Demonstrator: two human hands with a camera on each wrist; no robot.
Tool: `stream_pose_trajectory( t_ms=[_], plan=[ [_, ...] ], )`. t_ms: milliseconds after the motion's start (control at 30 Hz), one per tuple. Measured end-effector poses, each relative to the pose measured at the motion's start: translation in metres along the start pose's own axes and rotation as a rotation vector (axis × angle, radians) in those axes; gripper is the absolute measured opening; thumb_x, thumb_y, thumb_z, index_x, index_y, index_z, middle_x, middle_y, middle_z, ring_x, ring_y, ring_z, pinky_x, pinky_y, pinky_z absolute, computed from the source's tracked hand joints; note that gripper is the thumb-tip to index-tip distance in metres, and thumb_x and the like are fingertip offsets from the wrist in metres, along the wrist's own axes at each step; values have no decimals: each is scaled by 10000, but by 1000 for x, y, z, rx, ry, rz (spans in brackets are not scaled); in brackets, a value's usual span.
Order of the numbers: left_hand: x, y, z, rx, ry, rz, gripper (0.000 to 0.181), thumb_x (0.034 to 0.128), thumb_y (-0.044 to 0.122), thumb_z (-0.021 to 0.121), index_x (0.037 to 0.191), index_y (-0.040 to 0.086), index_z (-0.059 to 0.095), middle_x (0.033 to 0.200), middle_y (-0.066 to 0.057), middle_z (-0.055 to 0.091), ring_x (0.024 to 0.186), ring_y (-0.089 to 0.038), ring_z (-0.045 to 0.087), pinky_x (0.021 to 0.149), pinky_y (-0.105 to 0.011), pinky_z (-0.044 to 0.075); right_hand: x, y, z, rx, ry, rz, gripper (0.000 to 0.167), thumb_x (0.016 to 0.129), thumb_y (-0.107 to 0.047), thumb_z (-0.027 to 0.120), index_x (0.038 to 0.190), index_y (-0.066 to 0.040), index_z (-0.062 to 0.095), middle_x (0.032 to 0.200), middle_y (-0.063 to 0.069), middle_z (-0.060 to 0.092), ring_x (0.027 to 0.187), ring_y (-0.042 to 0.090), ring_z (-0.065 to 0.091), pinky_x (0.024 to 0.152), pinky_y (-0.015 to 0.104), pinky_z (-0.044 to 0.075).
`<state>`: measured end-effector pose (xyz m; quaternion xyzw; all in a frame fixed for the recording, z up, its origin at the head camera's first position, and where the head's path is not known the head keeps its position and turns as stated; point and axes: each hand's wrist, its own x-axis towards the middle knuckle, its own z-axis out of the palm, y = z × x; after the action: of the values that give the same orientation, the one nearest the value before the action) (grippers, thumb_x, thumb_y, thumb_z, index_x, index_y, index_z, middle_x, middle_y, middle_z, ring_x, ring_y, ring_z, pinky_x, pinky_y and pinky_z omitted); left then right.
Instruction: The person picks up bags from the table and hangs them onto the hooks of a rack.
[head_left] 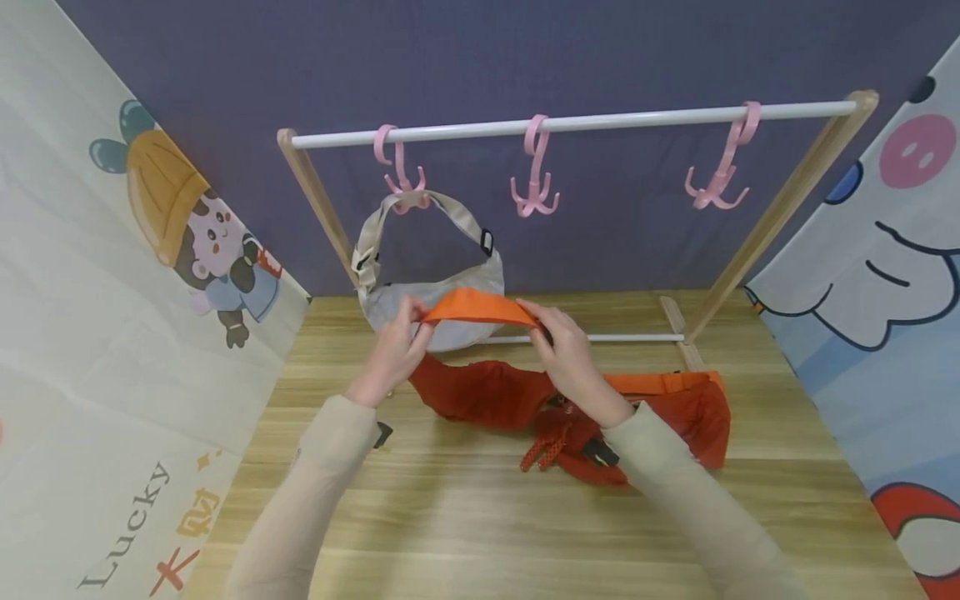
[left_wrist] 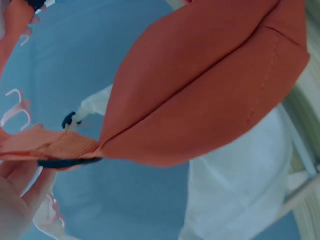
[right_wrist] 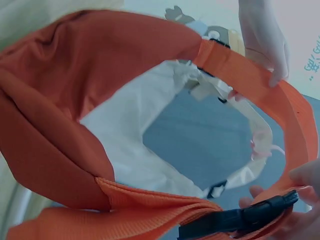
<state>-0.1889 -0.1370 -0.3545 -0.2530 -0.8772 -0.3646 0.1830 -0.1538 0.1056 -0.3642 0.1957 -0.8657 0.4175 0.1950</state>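
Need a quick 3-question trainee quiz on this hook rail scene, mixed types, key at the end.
1. Count: in the head view, how many pink hooks hang on the white rail?

2. Fill in: in the head view, the white bag hangs from the ____ hook.

3. Multiple choice: what do the left hand and right hand both hold?
A) the white rail
B) an orange strap
C) the white bag

Key: 1. three; 2. leftmost; 3. B
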Motion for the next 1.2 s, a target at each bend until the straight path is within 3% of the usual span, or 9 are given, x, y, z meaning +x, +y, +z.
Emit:
stream_pose_trajectory(
  t_ms=[167,267,567,733,867,1000,1200],
  plan=[
    [15,7,5,-110,-64,-32,141,862,28,396,998,-1,370,892,-147,595,751,-232,578,618,-333,426,11,-1,-17,15,7,0,365,921,-76,427,1282,-116,471,938,100,540,495,130,355,471,279,326],
    [22,11,8,-159,-110,-42,180,870,23,366,1048,0,348,908,-153,593,806,-231,595,647,-321,435,16,-2,-26,18,-7,1,372,921,-71,417,1285,-128,470,896,85,518,489,123,342,472,270,320],
    [35,25,7,-154,-241,-21,313,880,56,376,1190,37,330,934,-159,545,736,-209,612,585,-296,438,31,-8,-58,-1,-74,1,370,924,-67,409,1274,-154,492,932,65,538,512,162,331,488,284,304],
    [48,29,3,-115,-218,107,352,899,82,451,1238,39,369,947,-131,526,706,-179,555,605,-293,454,44,-8,-76,-49,-75,-20,333,927,-104,440,1242,-161,530,937,70,563,522,166,337,496,276,298],
    [58,32,-1,-42,-168,220,442,902,144,496,1324,122,369,949,-99,504,740,-188,474,626,-315,412,53,-5,-89,-81,-85,-20,322,917,-128,471,1230,-154,543,952,77,565,499,173,344,475,261,297],
    [67,36,-4,31,-167,254,470,908,210,495,1359,213,359,879,-65,464,674,-182,414,584,-312,356,62,-3,-100,-131,-100,-28,313,904,-122,496,1210,-129,561,950,88,568,540,176,384,492,260,306],
    [78,41,-10,80,-171,249,392,897,152,514,1286,184,484,849,-60,479,609,-159,394,539,-275,331,72,-2,-112,-173,-100,-23,287,887,-110,527,1166,-107,596,941,98,577,603,179,412,524,273,314]
  ],
)
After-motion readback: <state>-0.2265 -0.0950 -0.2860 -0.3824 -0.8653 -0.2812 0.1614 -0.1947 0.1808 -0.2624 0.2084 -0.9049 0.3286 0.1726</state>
